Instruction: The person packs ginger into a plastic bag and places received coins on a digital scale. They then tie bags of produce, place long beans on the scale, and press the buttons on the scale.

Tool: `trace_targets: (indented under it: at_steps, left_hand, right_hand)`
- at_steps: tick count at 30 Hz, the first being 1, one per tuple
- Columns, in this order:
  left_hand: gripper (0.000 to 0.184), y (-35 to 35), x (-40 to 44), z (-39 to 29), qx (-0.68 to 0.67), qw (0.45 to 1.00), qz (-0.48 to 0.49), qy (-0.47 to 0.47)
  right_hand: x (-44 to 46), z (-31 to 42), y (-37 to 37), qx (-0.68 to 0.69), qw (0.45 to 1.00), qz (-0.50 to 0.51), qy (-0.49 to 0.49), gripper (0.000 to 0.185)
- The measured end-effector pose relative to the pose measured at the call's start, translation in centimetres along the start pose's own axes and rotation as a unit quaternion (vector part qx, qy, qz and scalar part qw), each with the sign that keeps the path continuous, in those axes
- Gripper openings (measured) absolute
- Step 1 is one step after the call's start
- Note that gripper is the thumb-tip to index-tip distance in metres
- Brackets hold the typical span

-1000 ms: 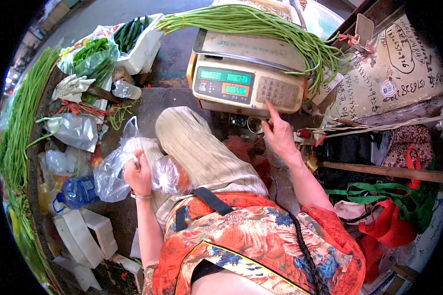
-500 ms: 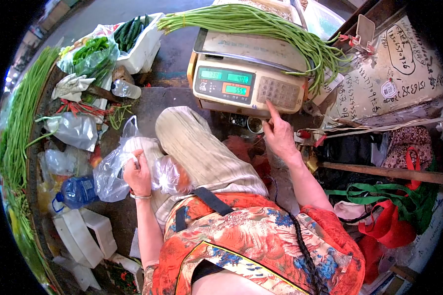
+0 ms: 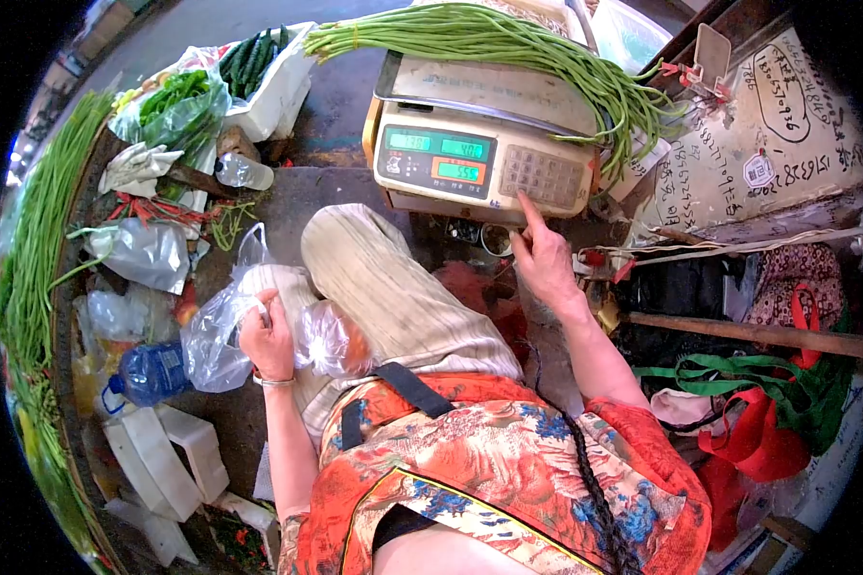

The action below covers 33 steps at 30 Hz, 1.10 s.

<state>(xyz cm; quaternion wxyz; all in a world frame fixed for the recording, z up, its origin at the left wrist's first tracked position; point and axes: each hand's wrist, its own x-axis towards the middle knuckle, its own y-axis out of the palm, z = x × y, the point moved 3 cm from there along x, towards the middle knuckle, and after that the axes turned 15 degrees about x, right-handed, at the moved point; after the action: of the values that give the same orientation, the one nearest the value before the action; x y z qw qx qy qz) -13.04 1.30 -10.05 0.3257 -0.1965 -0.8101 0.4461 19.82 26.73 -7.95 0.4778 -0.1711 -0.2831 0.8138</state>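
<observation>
My left hand (image 3: 268, 337) is closed on a clear plastic bag (image 3: 213, 335) that hangs to its left, above my lap. Just right of that hand, a knotted clear bag with something orange-red inside (image 3: 332, 341) rests by my thigh. My right hand (image 3: 547, 261) holds nothing; its index finger is stretched toward the lower edge of the keypad on a digital scale (image 3: 479, 163), the other fingers curled. Whether the fingertip presses a key I cannot tell. Green digits glow on the scale's display. A bundle of long beans (image 3: 489, 46) lies across its metal pan.
At the left are a white foam box of cucumbers (image 3: 292, 86), a bag of leafy greens (image 3: 177, 105), more long beans (image 3: 43, 220) and a blue-capped jug (image 3: 151, 374). A wooden bar (image 3: 748, 333) and cloth bags (image 3: 762, 436) are on the right.
The view has shifted very slightly. Both hands keep nearly the same place, the left on the bag and the right finger at the keypad.
</observation>
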Motion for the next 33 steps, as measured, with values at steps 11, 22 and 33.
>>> trace_targets:
  at_steps: [11, 22, 33]
  left_hand:
    - [0.013, 0.08, -0.06, 0.26, -0.002, 1.000, 0.009, -0.003]
    - [0.011, 0.07, -0.10, 0.36, 0.018, 1.000, 0.004, 0.013]
    - [0.011, 0.37, -0.11, 0.65, 0.027, 0.999, -0.003, 0.019]
  right_hand:
    - [-0.06, -0.70, 0.29, 0.033, 0.998, -0.044, -0.034, 0.061]
    - [0.05, -0.52, 0.06, 0.033, 0.998, -0.041, -0.031, 0.060]
    - [0.16, -0.32, -0.10, 0.017, 1.000, -0.015, -0.016, 0.059]
